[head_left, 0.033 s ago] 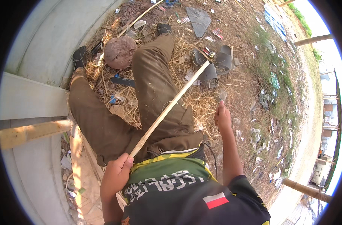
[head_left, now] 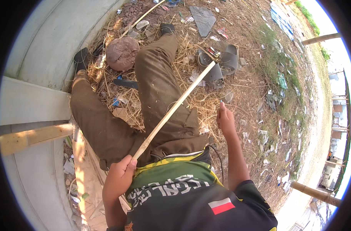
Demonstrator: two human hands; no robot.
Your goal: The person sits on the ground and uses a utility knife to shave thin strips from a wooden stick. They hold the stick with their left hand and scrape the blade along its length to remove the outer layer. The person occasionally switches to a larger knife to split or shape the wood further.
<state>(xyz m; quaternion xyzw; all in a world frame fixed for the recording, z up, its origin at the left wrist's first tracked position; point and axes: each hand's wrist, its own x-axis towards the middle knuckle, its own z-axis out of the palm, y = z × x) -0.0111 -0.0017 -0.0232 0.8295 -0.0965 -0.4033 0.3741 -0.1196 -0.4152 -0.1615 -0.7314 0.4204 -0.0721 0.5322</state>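
My left hand [head_left: 120, 174] is closed around the near end of a long pale bamboo strip [head_left: 174, 109], close to my waist. The strip slants up and right across my thigh, and its far end lies over a pair of dark grey slide sandals [head_left: 229, 60]. To the right of the strip and apart from it, my right hand [head_left: 226, 120] is raised with its fingers closed. A tiny bluish-white tip shows above those fingers; what they hold is too small to name.
A rounded brown lump [head_left: 122, 54] sits between my lower legs, with a dark flat strip [head_left: 125, 83] beside it. Straw and litter cover the ground. A pale panel wall [head_left: 37, 100] and a bamboo pole [head_left: 35, 138] stand at left. More bamboo poles [head_left: 314, 194] are at right.
My right hand has shifted slightly to the left, and its wrist has turned a little. The left hand and the bamboo strip look nearly unmoved.
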